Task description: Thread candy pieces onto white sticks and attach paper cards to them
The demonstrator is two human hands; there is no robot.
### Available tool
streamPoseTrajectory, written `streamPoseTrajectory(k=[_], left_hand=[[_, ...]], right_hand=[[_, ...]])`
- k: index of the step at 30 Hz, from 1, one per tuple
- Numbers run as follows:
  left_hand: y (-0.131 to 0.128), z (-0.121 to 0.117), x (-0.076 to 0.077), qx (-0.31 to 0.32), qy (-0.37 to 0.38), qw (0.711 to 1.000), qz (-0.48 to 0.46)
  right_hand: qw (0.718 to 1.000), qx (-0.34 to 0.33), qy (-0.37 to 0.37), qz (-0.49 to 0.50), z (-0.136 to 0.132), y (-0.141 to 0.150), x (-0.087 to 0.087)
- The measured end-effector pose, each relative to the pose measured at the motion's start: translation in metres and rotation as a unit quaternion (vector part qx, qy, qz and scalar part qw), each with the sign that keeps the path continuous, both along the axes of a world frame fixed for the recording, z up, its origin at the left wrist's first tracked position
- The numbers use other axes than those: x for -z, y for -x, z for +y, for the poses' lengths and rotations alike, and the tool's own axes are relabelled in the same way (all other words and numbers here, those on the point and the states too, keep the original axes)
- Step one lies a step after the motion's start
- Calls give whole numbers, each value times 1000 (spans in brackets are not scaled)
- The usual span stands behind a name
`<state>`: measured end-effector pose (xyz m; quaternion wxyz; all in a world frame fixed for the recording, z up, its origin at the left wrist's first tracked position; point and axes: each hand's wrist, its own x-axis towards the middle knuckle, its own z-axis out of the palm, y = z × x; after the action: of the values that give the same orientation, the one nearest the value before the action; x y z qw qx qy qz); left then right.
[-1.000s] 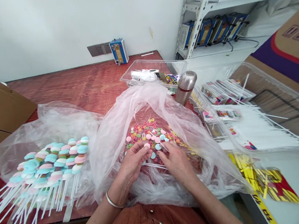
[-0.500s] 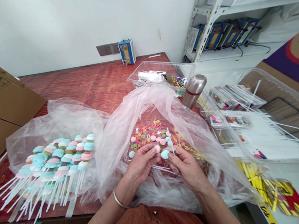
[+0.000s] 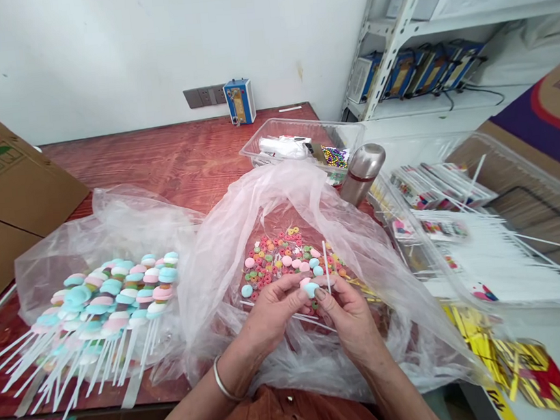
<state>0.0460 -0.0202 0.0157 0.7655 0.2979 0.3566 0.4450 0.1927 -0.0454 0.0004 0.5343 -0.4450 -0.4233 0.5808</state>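
Half a second ago pink and blue pieces sat apart; now they overlap in view between my two sets of fingers, over the loose sweets. I cannot tell if they touch

Left fingers [image 3: 295, 299]: pinching the pink piece [image 3: 305, 281], mostly hidden by the blue

Right fingers [image 3: 330, 303]: pinching the blue piece [image 3: 310, 290], with a white stick [image 3: 325, 258] rising from the same grip, more upright than before. Whether it enters the blue piece, cannot tell. My reading: both sets of fingers now work at one spot

Surface, left to right: red wood-grain worktop [image 3: 153, 159]. Cardboard box [image 3: 17, 177] at the left edge. Beside it, a heap of sweets on sticks [image 3: 114, 296], pink, blue and white, lying on clear plastic, sticks towards me. In front of me, ring-shaped sweets [image 3: 268, 244] and smooth pastel ones inside an unfolded pinkish plastic bag [image 3: 214, 242]. Behind, a clear tray [image 3: 253, 139] of packets; a steel flask [image 3: 363, 167], tilted in view, just right of it. Further right, a clear bin with many white sticks [image 3: 499, 249], then yellow strips [image 3: 473, 350] nearer me

Room: pale wall [image 3: 114, 54], socket strip [image 3: 204, 97], blue-and-white device [image 3: 240, 102] against it, metal shelving [image 3: 388, 50] at right
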Motion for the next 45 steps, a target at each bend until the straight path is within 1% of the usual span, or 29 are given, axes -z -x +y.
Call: streamPoseTrajectory(k=[4,7,10,12,14,15,17,18,20,22,25,27,30,33,37,40,45], left_hand=[[-1,-3,2,-5,-53,997,57],[-2,-4,1,-4,-82,992,95],[-3,-4,0,-9,-103,988,113],[-3,-4,0,-20,-107,987,122],[-2,-1,1,-38,-103,984,140],[-1,0,2,-49,-99,982,151],[2,5,2,-71,-88,979,171],[3,7,2,-80,-84,977,179],[5,10,2,-94,-82,974,190],[6,10,3,-101,-92,972,193],[4,9,4,-95,-107,971,193],[4,8,5,-89,-106,972,189],[5,7,5,-75,-105,972,195],[5,5,4,-48,-106,971,209],[3,3,0,-32,-87,975,204],[2,4,-1,-33,-78,974,212],[2,6,-2,-50,-57,974,215]], right_hand=[[999,18,-19,-36,0,2,-1],[999,27,-17,-44,0,3,-1],[997,33,-11,-71,1,3,-2],[993,31,-10,-111,0,1,-6],[983,27,-15,-180,-4,-3,-12],[975,17,-17,-222,-7,-5,-16],[955,-23,-20,-295,-17,-10,-25],[947,-52,-19,-318,-23,-12,-29],[937,-105,-13,-332,-34,-14,-37],[938,-141,13,-316,-43,-14,-43],[948,-170,87,-256,-48,-13,-50],[953,-177,134,-208,-48,-14,-52],[956,-179,177,-152,-46,-15,-52],[958,-172,197,-119,-46,-16,-51],[962,-160,209,-72,-45,-15,-50],[963,-152,217,-53,-45,-15,-51],[963,-150,219,-50,-47,-14,-51]])
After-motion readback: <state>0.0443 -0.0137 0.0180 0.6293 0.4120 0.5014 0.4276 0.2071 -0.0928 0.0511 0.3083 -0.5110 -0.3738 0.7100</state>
